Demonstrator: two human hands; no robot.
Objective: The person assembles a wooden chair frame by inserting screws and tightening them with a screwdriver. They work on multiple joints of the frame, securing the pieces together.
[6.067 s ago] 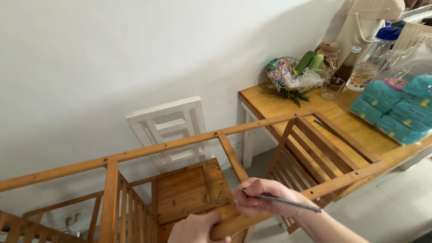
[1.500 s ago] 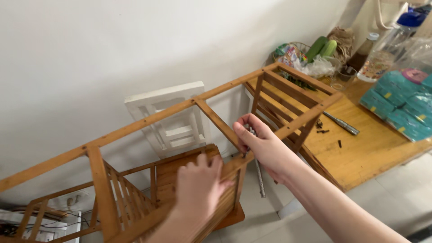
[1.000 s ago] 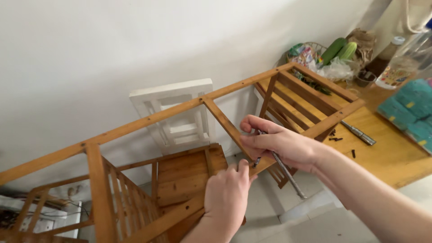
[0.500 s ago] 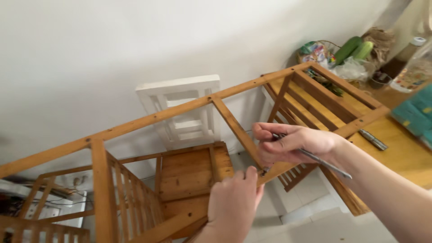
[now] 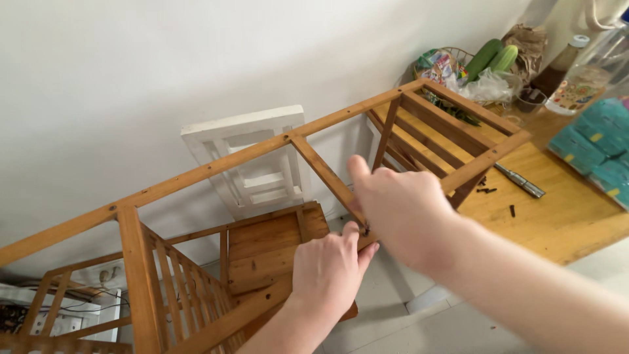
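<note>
From the head camera, the left hand [image 5: 331,265] grips the near rail of a wooden shelf frame [image 5: 216,160] lying on its side, one end resting on a wooden table [image 5: 563,223]. The right hand [image 5: 403,213] is curled closed over the joint where a crossbar meets that rail, touching the left fingertips; what it pinches is hidden. A metal tool [image 5: 521,181] and small dark screws [image 5: 486,190] lie on the table beside the frame.

Bare hands [image 5: 367,239], sleeveless forearms

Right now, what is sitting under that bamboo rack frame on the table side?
Under the bamboo rack frame, the wooden table shows small dark screws and a metal tool. The right hand covers the joint.
</note>
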